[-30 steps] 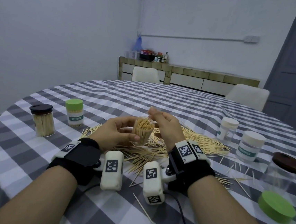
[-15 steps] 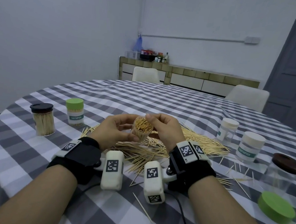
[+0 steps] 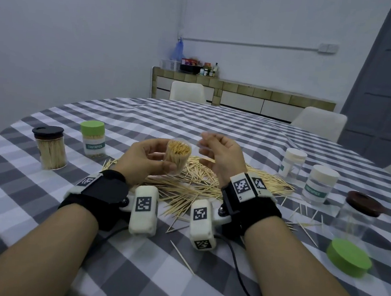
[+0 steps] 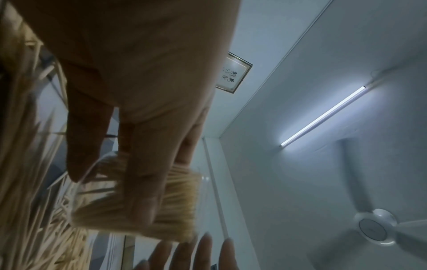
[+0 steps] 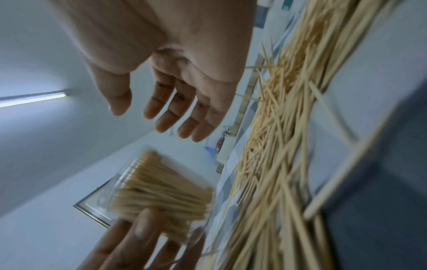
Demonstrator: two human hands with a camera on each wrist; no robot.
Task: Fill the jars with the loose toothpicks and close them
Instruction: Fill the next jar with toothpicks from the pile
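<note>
While left hand point(image 3: 144, 158) grips clear lidless jar point(image 3: 176, 158) packed with upright toothpicks, right hand point(image 3: 222, 157) hovers beside, fingers relaxed, empty.

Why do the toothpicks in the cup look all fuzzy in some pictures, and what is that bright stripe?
Head view: the jar in the left hand looks sharp, though the right hand has smeared fingertips. Left wrist view: the jar is blurred, very close to the camera. Right wrist view: jar and loose toothpicks are streaky. The stripe is a ceiling lamp with a glow around it.
</note>
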